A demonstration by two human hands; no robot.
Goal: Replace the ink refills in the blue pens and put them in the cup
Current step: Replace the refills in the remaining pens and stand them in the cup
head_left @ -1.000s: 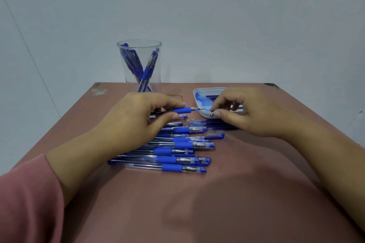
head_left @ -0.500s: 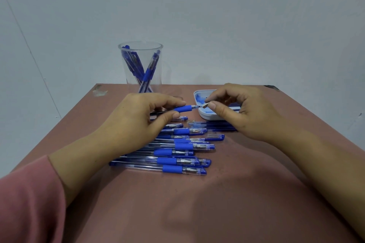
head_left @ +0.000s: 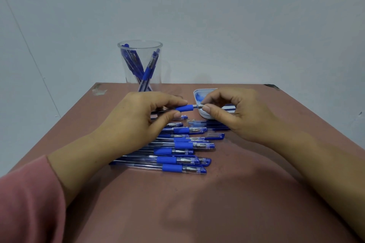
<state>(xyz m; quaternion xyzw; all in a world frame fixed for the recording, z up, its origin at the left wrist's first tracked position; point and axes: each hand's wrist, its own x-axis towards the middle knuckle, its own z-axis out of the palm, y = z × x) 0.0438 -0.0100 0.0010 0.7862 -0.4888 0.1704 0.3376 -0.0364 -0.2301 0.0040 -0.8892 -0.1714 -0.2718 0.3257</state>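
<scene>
As the right hand [head_left: 237,112] comes away from the tray side and closes in, the action settles at the middle of the brown worktop [head_left: 217,203]. The left hand [head_left: 138,122] keeps its grip, thumb and fingers curled round the barrel of one pen [head_left: 184,108], held level just above the others. The right hand now pinches that pen's metal tip [head_left: 197,106] between thumb and forefinger. To my eye that is a twist at the nose cone, though loosening or tightening, I cannot tell.

The clear cup [head_left: 159,77] at the far edge holds the same few pens, so this one is not there yet. The row of capped pens [head_left: 183,152] lies untouched beneath the left hand, with plenty left to do.

The left palm hides the rear ends of the row and most of the held barrel. The right hand covers much of the white tray [head_left: 203,92]. Loose refills [head_left: 209,123] lie just in front of it, partly tucked under the fingers. Whether a refill sits inside the held pen is not visible, and the tiny specks [head_left: 190,119] beside them are too small to name.
</scene>
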